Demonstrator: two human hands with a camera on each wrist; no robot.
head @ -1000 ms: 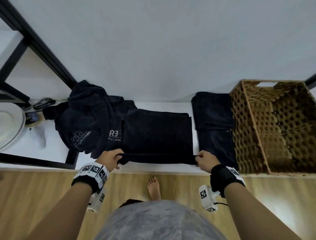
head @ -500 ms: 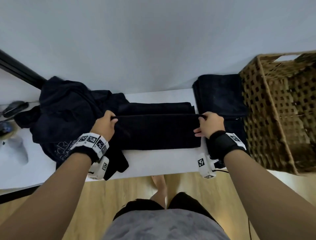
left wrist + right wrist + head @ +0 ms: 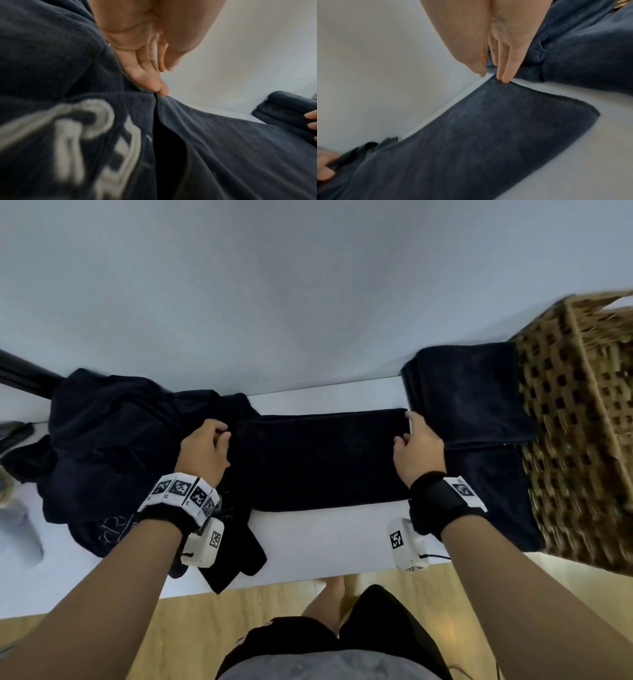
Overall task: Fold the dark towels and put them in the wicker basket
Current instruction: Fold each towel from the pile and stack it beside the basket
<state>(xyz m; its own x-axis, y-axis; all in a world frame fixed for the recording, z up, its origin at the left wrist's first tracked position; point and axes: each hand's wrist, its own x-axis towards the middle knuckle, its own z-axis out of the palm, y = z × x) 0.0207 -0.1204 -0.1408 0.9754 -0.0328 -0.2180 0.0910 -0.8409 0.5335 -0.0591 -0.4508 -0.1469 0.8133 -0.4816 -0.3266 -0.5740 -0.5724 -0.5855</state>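
A dark towel (image 3: pixel 318 460) lies folded into a long band across the white table (image 3: pixel 325 535). My left hand (image 3: pixel 219 446) is at its left end with straight fingertips (image 3: pixel 159 86) touching the far corner, thumb apart. My right hand (image 3: pixel 406 429) is at the right end, straight fingers (image 3: pixel 505 75) resting on the far corner of the towel (image 3: pixel 488 128). A stack of folded dark towels (image 3: pixel 469 395) sits just right of it, against the wicker basket (image 3: pixel 582 405). A heap of unfolded dark towels (image 3: pixel 109 433) with pale lettering (image 3: pixel 72 128) lies at the left.
A wall rises directly behind the table. The basket stands at the table's right end and looks blurred. A black frame bar (image 3: pixel 24 371) crosses the far left. Wooden floor and my bare foot (image 3: pixel 335 587) show below the table's front edge.
Both hands carried the towel's near edge away from me and laid it over the far edge, halving the towel. The pinch on the corners has loosened to straight fingers. My head moved closer.
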